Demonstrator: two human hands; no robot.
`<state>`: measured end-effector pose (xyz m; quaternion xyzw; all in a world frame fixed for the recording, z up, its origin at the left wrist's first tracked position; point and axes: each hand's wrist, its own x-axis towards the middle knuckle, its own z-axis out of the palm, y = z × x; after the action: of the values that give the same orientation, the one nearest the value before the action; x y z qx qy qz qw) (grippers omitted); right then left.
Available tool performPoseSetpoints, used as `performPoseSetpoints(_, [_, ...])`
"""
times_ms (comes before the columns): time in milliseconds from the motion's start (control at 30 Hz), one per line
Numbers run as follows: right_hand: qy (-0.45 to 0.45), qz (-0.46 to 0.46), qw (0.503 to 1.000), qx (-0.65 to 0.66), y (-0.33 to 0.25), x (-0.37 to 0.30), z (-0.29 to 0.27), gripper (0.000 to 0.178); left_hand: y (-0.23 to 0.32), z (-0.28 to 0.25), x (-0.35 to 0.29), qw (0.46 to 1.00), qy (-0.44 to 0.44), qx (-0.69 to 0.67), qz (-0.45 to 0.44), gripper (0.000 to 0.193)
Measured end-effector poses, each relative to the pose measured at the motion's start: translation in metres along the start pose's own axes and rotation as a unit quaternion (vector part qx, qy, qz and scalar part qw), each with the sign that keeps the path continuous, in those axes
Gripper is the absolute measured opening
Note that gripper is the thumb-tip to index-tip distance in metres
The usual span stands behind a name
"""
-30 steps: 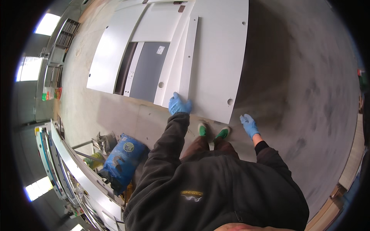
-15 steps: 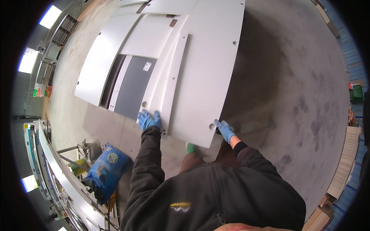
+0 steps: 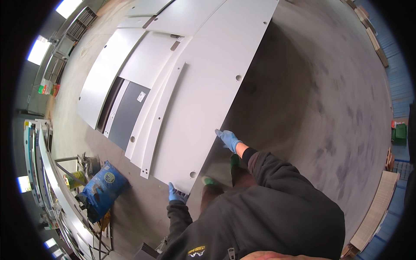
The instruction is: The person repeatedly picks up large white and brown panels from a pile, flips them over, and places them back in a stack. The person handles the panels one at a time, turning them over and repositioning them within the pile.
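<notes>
A large white panel point(image 3: 208, 95) with round holes lies at an angle on top of other boards. My left hand point(image 3: 177, 193), in a blue glove, is closed on its near short edge, with the thumb over the top and the fingers partly hidden below. Farther up, my blue-gloved right hand point(image 3: 229, 141) grips the panel's right edge, fingertips hidden at the rim. A narrow white strip point(image 3: 159, 125) rests along the panel's left side. Beside it are more white boards point(image 3: 141, 56) and a dark grey panel point(image 3: 126, 123) bearing a white label.
A blue sack point(image 3: 100, 186) lies at lower left, by a metal frame and long leaning white boards point(image 3: 56, 173). Shelving point(image 3: 73, 37) lines the far left wall. Flat brown stacks point(image 3: 375, 210) stand along the right side, near a green bin point(image 3: 399, 133).
My left hand has left the narrow strip's near end and now holds the large panel's near edge. My right hand has moved from the near corner farther up the right edge.
</notes>
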<state>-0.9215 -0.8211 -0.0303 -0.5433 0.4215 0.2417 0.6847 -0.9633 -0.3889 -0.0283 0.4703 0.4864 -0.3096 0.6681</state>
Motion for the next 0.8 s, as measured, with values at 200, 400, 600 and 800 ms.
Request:
performPoseSetpoints(200, [0.097,-0.003,0.992,-0.083,-0.032,0.055,-0.024,0.079,-0.015,0.029,0.001,0.993,0.097,0.058,0.017,0.066])
performPoseSetpoints(400, [0.170,-0.062,0.974,-0.139,-0.064,0.085,-0.075,0.082,-0.050,0.028,-0.006,0.991,0.121,-0.001,-0.053,0.080])
performPoseSetpoints(600, [0.221,-0.097,0.967,-0.088,-0.137,0.120,-0.149,0.080,-0.090,0.063,-0.002,0.935,0.065,-0.338,-0.081,0.082])
performPoseSetpoints(800, [0.083,0.037,0.994,0.058,-0.198,0.137,-0.202,0.089,-0.101,0.193,-0.002,0.903,0.001,-0.425,-0.059,0.078])
